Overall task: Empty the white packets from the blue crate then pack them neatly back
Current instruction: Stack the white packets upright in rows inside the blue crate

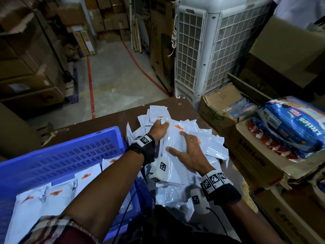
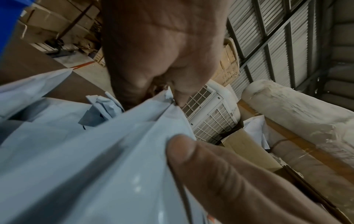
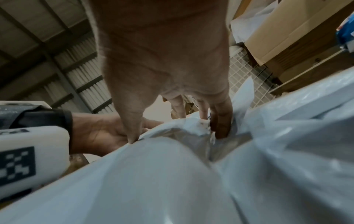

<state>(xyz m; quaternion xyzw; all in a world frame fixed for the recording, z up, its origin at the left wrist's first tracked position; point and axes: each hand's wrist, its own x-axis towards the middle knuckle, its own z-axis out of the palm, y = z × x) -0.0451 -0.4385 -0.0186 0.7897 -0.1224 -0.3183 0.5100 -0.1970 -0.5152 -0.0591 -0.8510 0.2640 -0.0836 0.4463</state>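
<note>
Head view: left hand (image 1: 159, 129) fingertips vanish among white packets (image 1: 177, 147).

The scene is viewed from above by the head camera, tilted down at the packet pile (image 1: 177, 147) at frame centre, while the same pile (image 2: 95, 151) (image 3: 172, 174) is seen at very close range, from beneath each palm, by the wrist cameras.
</note>
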